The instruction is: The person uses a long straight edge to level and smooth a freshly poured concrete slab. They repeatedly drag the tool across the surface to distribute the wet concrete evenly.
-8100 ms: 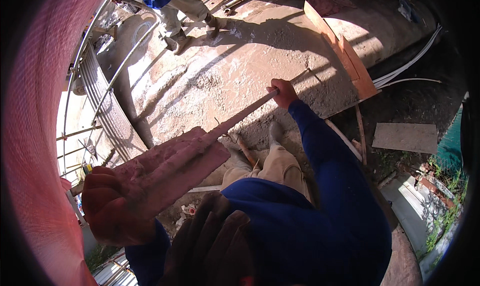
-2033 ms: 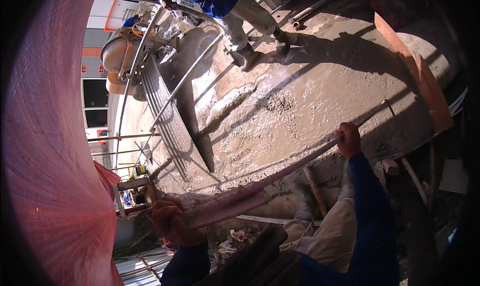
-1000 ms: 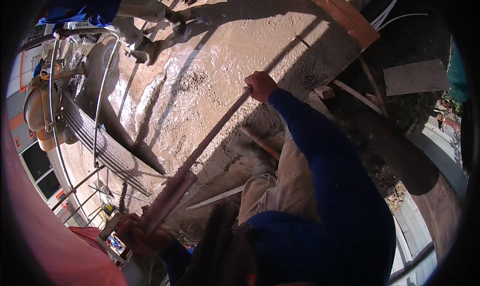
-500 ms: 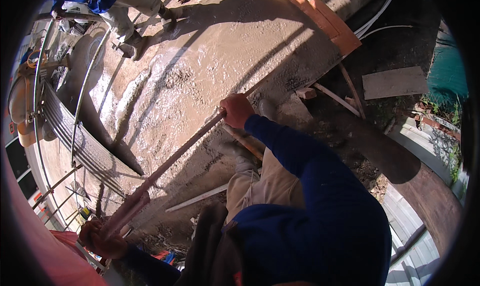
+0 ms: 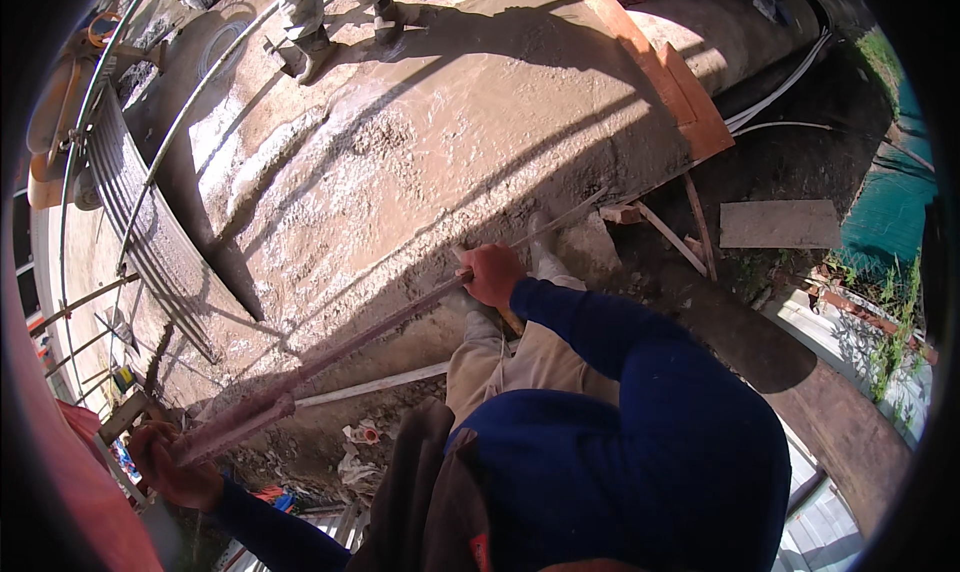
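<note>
A long, reddish-brown bar, caked with grit and with a thicker block toward its left end, runs slantwise across my body. My right hand wraps round its middle, and a thinner length continues past the fist toward the upper right. Down at the lower left, my left hand is closed at the bar's thick end; part of its grip is hidden. The bar lies over the near edge of a wet, rough concrete surface. Between my boots and the right hand, a short wooden stick partly shows.
A co-worker's booted legs stand on the far side. Corrugated sheet and thin rods lie left. An orange-brown board borders the concrete at right. Nearby are a brick, a flat slab and a thick log.
Both hands keep hold of the bar, which now lies at a flatter slant and nearer me. My right hand sits slightly lower and to the right; the whole view has shifted.
</note>
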Demonstrator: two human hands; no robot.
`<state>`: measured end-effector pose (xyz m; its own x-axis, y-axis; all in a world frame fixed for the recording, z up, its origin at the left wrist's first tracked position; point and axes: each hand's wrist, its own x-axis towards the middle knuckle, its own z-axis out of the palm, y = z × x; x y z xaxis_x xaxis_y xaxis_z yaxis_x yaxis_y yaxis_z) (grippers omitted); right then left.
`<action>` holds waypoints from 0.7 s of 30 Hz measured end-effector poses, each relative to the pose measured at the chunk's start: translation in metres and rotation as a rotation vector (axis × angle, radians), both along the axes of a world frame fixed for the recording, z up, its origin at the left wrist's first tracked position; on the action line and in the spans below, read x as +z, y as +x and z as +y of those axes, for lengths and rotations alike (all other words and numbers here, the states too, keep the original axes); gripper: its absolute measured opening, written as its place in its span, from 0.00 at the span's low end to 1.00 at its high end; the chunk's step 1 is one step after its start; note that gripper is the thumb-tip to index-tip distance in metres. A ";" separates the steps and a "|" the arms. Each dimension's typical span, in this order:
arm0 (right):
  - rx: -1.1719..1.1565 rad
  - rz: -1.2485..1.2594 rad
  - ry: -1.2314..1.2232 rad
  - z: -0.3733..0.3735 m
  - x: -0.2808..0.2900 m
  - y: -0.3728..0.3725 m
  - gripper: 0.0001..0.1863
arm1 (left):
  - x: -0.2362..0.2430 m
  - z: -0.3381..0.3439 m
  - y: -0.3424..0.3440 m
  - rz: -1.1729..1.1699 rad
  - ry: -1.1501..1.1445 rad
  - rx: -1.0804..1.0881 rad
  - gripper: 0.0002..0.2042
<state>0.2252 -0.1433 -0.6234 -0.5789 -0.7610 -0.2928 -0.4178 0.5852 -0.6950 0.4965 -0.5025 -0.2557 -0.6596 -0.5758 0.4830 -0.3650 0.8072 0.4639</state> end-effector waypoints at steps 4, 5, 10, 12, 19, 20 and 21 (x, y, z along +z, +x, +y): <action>0.079 -0.051 -0.082 -0.021 0.042 0.013 0.13 | 0.042 -0.004 0.056 0.216 0.248 0.149 0.09; 0.100 -0.052 -0.117 -0.030 0.048 0.011 0.13 | 0.051 0.004 0.062 0.240 0.237 0.203 0.09; 0.170 0.037 -0.237 -0.095 0.051 -0.023 0.09 | 0.067 0.009 0.125 -0.028 -0.189 0.292 0.11; 0.216 0.090 -0.240 -0.115 0.024 -0.048 0.08 | 0.046 0.060 0.067 0.270 0.120 0.226 0.13; 0.265 0.057 0.024 -0.072 -0.046 -0.103 0.07 | -0.039 0.102 0.004 0.295 0.155 0.172 0.08; 0.251 0.060 0.045 -0.055 -0.047 -0.097 0.06 | -0.042 0.099 0.004 0.296 0.232 0.149 0.08; 0.203 0.045 0.037 -0.041 -0.045 -0.088 0.06 | -0.044 0.093 -0.004 0.322 0.228 0.154 0.08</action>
<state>0.1374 -0.1846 -0.6686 -0.4277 -0.8527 -0.3000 -0.5597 0.5104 -0.6529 0.4923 -0.4091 -0.2997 -0.3934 -0.7719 0.4995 -0.2810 0.6182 0.7341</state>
